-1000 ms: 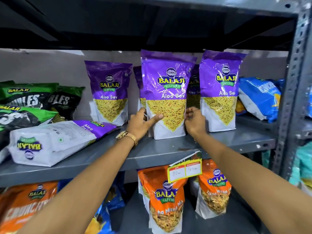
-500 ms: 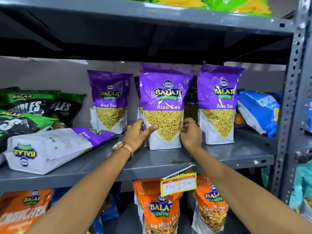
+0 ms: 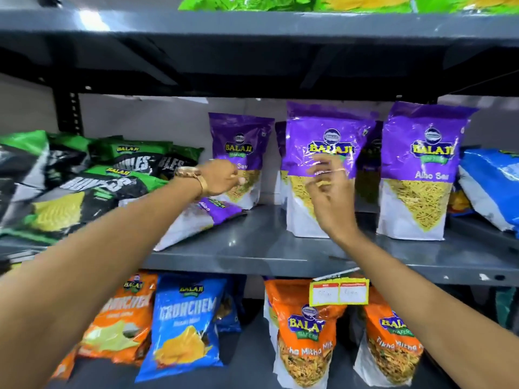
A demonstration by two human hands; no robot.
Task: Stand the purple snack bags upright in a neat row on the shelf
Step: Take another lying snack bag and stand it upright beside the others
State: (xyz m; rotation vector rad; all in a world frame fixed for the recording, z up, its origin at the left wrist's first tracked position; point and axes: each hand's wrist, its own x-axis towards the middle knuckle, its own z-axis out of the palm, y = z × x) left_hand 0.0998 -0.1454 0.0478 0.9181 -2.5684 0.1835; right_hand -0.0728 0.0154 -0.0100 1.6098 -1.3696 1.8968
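While three purple snack bags stand up on the grey shelf [image 3: 266,248], one more purple bag [image 3: 196,223] lies flat on its side near the left, so the row is not done yet. The standing ones are the left bag [image 3: 241,136], the middle bag [image 3: 325,130] and the right bag [image 3: 424,169], with more purple bags partly hidden behind them.

The left hand [image 3: 222,178] is in front of the left standing bag, just above the lying bag. It is blurry, so I cannot tell if its fingers are apart or together. The right hand [image 3: 331,192] is up in front of the middle bag with loose, spread fingers, holding nothing.

The step now looks like going for the lying bag. The next move needs a hand to grab it near the top, tip it up, and set it in the gap between the left and middle bags.
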